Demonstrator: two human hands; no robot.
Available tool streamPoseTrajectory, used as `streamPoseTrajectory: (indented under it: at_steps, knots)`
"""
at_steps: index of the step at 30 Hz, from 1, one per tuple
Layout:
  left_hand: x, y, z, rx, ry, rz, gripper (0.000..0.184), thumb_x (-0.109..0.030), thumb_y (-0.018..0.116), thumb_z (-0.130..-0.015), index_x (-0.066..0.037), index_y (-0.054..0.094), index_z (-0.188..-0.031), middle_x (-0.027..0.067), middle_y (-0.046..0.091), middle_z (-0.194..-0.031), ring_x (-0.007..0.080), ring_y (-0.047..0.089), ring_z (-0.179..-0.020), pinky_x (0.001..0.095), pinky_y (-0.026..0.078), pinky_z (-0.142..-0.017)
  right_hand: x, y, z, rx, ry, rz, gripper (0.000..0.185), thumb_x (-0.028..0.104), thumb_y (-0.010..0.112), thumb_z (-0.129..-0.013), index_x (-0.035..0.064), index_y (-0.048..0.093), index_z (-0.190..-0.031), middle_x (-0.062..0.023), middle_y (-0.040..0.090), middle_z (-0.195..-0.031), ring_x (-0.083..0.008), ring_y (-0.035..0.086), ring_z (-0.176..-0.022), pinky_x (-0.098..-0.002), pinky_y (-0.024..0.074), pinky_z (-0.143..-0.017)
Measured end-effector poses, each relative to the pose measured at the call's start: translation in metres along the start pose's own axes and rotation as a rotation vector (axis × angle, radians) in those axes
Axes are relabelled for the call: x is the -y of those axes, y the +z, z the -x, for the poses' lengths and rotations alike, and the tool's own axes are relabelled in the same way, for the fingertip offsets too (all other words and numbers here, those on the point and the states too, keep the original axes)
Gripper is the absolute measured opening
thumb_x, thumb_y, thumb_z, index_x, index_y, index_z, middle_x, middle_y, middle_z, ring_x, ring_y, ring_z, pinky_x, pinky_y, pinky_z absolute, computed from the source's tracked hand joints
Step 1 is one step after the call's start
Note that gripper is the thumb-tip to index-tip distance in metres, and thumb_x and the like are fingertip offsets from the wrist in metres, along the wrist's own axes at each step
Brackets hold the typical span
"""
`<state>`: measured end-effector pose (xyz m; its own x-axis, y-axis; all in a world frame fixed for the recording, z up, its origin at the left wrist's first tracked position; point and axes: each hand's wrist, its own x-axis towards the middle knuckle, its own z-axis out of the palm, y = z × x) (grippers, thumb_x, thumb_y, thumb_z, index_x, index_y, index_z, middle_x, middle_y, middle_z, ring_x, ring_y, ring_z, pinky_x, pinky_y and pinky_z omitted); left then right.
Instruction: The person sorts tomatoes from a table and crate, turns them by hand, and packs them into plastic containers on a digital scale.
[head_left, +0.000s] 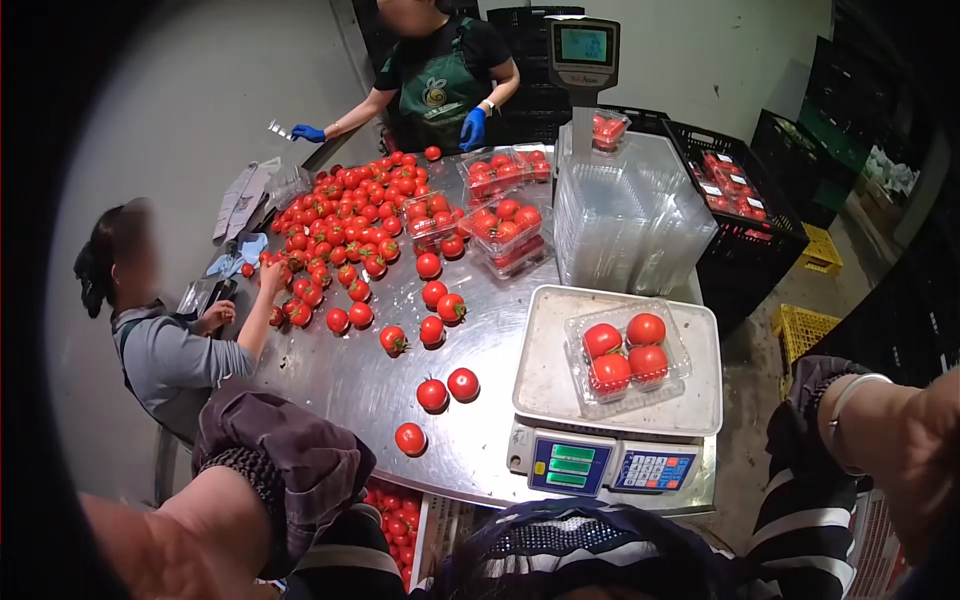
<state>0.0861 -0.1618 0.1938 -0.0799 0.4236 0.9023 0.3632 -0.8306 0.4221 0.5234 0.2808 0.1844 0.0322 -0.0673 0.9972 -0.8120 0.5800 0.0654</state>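
Note:
My left hand is raised close to the camera at the lower left, below a pushed-up purple sleeve. My right hand, with a bangle at the wrist, is raised at the right edge. The fingers of both hands lie outside the visible picture, so what they touch is hidden. Between them, a clear plastic clamshell box with several red tomatoes rests on the white pan of a digital scale. Left of the scale, loose tomatoes lie on the metal table.
A large tomato heap covers the far left. Filled boxes and stacked empty clamshells stand behind the scale. A person reaches into the heap; another in blue gloves stands opposite. A black crate stands at right.

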Motion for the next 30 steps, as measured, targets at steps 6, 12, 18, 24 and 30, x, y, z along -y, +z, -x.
streamPoseTrajectory:
  at_steps: [6, 12, 18, 24, 30]
  knots:
    - [-0.020, -0.018, 0.010, 0.010, 0.015, -0.130, 0.055, -0.023, 0.061, -0.077, -0.005, 0.037, -0.124, 0.0148, 0.043, -0.117, 0.0202, 0.051, -0.084, 0.0284, 0.045, -0.067, 0.078, -0.197, 0.062, 0.046, -0.103, 0.167, 0.039, 0.029, 0.045, -0.087, -0.0022, 0.044, -0.110, -0.0096, 0.047, -0.090, -0.0160, 0.048, -0.077, -0.0248, 0.0434, -0.071]
    - [-0.013, -0.013, 0.018, -0.033, 0.035, -0.255, 0.052, -0.021, 0.060, -0.078, -0.005, 0.039, -0.122, 0.0138, 0.045, -0.114, 0.0200, 0.052, -0.085, 0.0291, 0.045, -0.068, 0.125, -0.331, 0.088, 0.140, -0.190, 0.311, 0.041, 0.030, 0.040, -0.088, -0.0019, 0.040, -0.113, -0.0103, 0.046, -0.091, -0.0156, 0.048, -0.078, -0.0244, 0.0448, -0.070]
    - [-0.069, -0.061, 0.070, -0.071, 0.021, -0.375, 0.048, -0.019, 0.060, -0.078, -0.004, 0.041, -0.119, 0.0129, 0.046, -0.112, 0.0198, 0.052, -0.086, 0.0299, 0.044, -0.070, 0.143, -0.414, 0.090, 0.228, -0.249, 0.453, 0.043, 0.031, 0.036, -0.089, -0.0016, 0.036, -0.117, -0.0110, 0.045, -0.093, -0.0153, 0.048, -0.078, -0.0241, 0.0462, -0.069]
    - [-0.088, -0.078, 0.082, -0.073, 0.091, -0.526, 0.045, -0.017, 0.059, -0.078, -0.003, 0.043, -0.117, 0.0119, 0.048, -0.109, 0.0196, 0.052, -0.087, 0.0306, 0.044, -0.072, 0.128, -0.347, 0.078, 0.287, -0.397, 0.608, 0.045, 0.032, 0.032, -0.091, -0.0013, 0.031, -0.121, -0.0117, 0.045, -0.095, -0.0150, 0.049, -0.079, -0.0237, 0.0475, -0.068]
    - [-0.033, -0.038, 0.072, -0.111, 0.106, -0.637, 0.041, -0.015, 0.058, -0.078, -0.002, 0.045, -0.115, 0.0109, 0.050, -0.106, 0.0195, 0.052, -0.088, 0.0314, 0.043, -0.074, 0.043, -0.157, 0.022, 0.391, -0.485, 0.759, 0.047, 0.033, 0.027, -0.092, -0.0009, 0.027, -0.125, -0.0124, 0.044, -0.096, -0.0146, 0.049, -0.079, -0.0234, 0.0489, -0.067]
